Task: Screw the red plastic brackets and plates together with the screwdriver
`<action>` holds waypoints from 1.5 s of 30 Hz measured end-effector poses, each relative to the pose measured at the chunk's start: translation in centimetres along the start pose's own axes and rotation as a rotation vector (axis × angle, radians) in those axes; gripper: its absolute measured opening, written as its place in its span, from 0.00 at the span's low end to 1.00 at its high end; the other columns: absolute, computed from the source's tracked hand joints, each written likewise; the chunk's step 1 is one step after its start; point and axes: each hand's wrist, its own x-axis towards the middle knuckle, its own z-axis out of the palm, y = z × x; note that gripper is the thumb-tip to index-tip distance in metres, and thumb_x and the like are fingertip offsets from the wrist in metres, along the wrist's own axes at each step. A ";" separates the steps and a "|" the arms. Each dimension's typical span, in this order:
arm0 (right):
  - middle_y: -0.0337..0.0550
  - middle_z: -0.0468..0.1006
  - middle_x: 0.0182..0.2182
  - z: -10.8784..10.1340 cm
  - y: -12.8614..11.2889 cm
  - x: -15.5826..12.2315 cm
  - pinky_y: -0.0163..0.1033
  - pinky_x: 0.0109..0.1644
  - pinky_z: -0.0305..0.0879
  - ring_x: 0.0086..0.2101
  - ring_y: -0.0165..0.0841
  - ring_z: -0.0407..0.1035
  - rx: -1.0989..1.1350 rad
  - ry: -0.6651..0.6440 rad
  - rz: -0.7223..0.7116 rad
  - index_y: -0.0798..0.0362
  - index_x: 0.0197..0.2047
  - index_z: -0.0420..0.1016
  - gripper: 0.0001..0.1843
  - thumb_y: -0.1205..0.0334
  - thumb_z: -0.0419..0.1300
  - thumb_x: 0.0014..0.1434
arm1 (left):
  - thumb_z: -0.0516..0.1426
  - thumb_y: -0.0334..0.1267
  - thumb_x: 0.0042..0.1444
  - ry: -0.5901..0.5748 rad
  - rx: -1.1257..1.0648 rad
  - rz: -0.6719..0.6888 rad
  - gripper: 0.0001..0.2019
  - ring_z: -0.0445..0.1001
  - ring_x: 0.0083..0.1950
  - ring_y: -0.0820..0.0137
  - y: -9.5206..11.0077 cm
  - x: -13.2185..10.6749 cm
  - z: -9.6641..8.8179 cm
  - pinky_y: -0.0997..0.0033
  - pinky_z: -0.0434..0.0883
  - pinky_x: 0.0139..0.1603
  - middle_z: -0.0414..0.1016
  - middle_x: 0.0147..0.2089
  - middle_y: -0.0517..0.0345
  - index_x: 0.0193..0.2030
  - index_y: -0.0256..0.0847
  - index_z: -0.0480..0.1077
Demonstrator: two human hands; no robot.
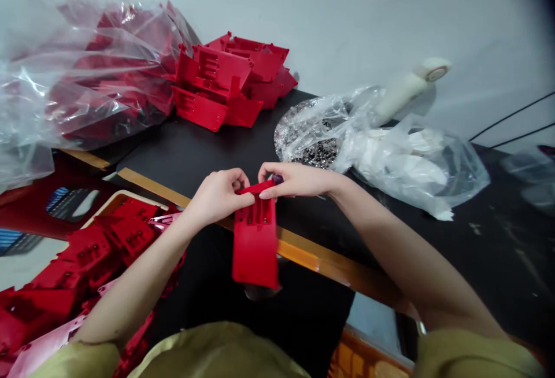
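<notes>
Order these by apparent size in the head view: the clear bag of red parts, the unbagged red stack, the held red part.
1. Clear bag of red parts
2. Unbagged red stack
3. Held red part, though nearer the camera

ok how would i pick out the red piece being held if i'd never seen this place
Find the black table, then the yellowish strip along its near edge. There the left hand and right hand grip the red piece by its upper end. It alone is held; the other red parts lie in piles or a clear bag.
</notes>
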 end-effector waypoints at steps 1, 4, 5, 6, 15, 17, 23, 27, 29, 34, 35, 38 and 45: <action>0.33 0.72 0.23 0.1 0.1 -0.4 0.31 0.24 0.54 0.21 0.24 0.60 0.056 0.008 0.017 0.55 0.43 0.72 0.17 0.54 0.66 0.53 | 0.58 0.38 0.45 -0.007 0.010 0.052 0.04 0.56 0.22 0.76 0.2 0.5 -0.4 0.74 0.53 0.26 0.56 0.19 0.70 0.28 0.41 0.69; 0.34 0.74 0.23 1.4 0.2 -2.1 0.29 0.20 0.49 0.17 0.21 0.56 0.226 0.149 0.028 0.55 0.45 0.71 0.18 0.53 0.63 0.56 | 0.60 0.37 0.46 0.034 0.030 0.189 0.07 0.59 0.25 0.75 0.9 1.6 -1.4 0.74 0.55 0.29 0.59 0.24 0.68 0.34 0.40 0.73; 0.34 0.74 0.24 2.0 0.3 -2.7 0.29 0.19 0.49 0.17 0.21 0.56 0.277 0.226 0.023 0.55 0.44 0.71 0.17 0.52 0.63 0.56 | 0.61 0.38 0.47 0.077 0.035 0.220 0.09 0.60 0.27 0.75 1.1 1.8 -1.5 0.74 0.56 0.30 0.60 0.27 0.67 0.37 0.40 0.73; 0.35 0.75 0.24 2.8 0.2 -3.3 0.29 0.19 0.48 0.16 0.20 0.55 0.324 0.305 0.019 0.55 0.42 0.70 0.17 0.51 0.63 0.56 | 0.62 0.39 0.48 0.128 0.054 0.254 0.10 0.60 0.29 0.74 1.4 1.7 -1.5 0.73 0.57 0.32 0.61 0.29 0.66 0.38 0.40 0.73; 0.33 0.74 0.21 11.7 -2.6 -7.4 0.31 0.18 0.58 0.14 0.23 0.60 0.537 0.849 0.026 0.51 0.40 0.71 0.15 0.49 0.63 0.57 | 0.59 0.43 0.58 0.467 0.342 0.275 0.11 0.68 0.31 0.69 4.9 -4.8 1.3 0.64 0.56 0.40 0.74 0.27 0.60 0.28 0.44 0.78; 0.31 0.71 0.18 13.1 -3.8 -8.2 0.31 0.18 0.59 0.14 0.25 0.62 0.426 0.973 -0.009 0.51 0.37 0.71 0.11 0.52 0.63 0.58 | 0.59 0.43 0.58 0.490 0.148 0.209 0.11 0.69 0.31 0.70 5.8 -6.6 1.6 0.65 0.59 0.39 0.75 0.27 0.60 0.28 0.44 0.79; 0.36 0.81 0.25 15.0 -5.8 -9.8 0.34 0.25 0.70 0.19 0.29 0.72 -0.268 1.285 -0.361 0.48 0.41 0.76 0.10 0.71 0.60 0.57 | 0.64 0.45 0.52 0.268 -0.705 -0.064 0.09 0.75 0.36 0.68 7.3 -10.3 1.5 0.70 0.70 0.40 0.79 0.30 0.58 0.31 0.42 0.80; 0.41 0.84 0.31 15.1 -5.1 -10.4 0.34 0.32 0.73 0.27 0.31 0.77 -0.508 1.173 -0.450 0.53 0.49 0.77 0.16 0.74 0.57 0.60 | 0.68 0.45 0.43 0.262 -1.009 -0.216 0.10 0.74 0.33 0.70 7.1 -10.3 2.4 0.72 0.72 0.41 0.78 0.26 0.58 0.25 0.40 0.78; 0.43 0.83 0.33 14.7 -4.7 -10.7 0.34 0.32 0.72 0.28 0.31 0.77 -0.568 1.068 -0.400 0.55 0.51 0.78 0.15 0.70 0.58 0.61 | 0.68 0.43 0.41 0.331 -1.071 -0.252 0.10 0.71 0.30 0.73 6.7 -9.9 3.2 0.74 0.70 0.38 0.76 0.25 0.60 0.23 0.40 0.77; 0.35 0.76 0.24 11.7 -4.7 -11.7 0.32 0.27 0.64 0.22 0.25 0.68 -0.189 0.846 -0.214 0.53 0.44 0.78 0.14 0.53 0.63 0.59 | 0.67 0.40 0.39 0.473 -1.086 -0.282 0.10 0.65 0.26 0.77 5.1 -9.2 5.5 0.77 0.67 0.32 0.71 0.22 0.65 0.21 0.39 0.71; 0.35 0.74 0.24 10.9 -4.8 -11.6 0.31 0.27 0.63 0.22 0.25 0.67 -0.127 0.845 -0.168 0.52 0.41 0.78 0.13 0.53 0.63 0.59 | 0.67 0.39 0.39 0.471 -1.082 -0.288 0.10 0.65 0.26 0.77 4.8 -9.1 6.0 0.77 0.66 0.31 0.71 0.22 0.65 0.22 0.38 0.72; 0.38 0.77 0.31 9.0 -5.2 -10.6 0.33 0.32 0.63 0.30 0.28 0.71 -0.174 0.761 -0.029 0.51 0.35 0.78 0.08 0.56 0.64 0.57 | 0.65 0.38 0.39 0.475 -1.067 -0.297 0.08 0.63 0.25 0.77 4.1 -8.7 7.1 0.77 0.64 0.29 0.68 0.21 0.66 0.22 0.38 0.70; 0.38 0.81 0.33 7.8 -7.0 -6.7 0.39 0.32 0.54 0.32 0.35 0.73 -0.595 0.336 0.216 0.49 0.31 0.76 0.06 0.61 0.58 0.57 | 0.60 0.34 0.40 0.515 -1.033 -0.320 0.07 0.58 0.24 0.78 2.5 -8.2 8.7 0.78 0.60 0.26 0.62 0.19 0.67 0.19 0.39 0.65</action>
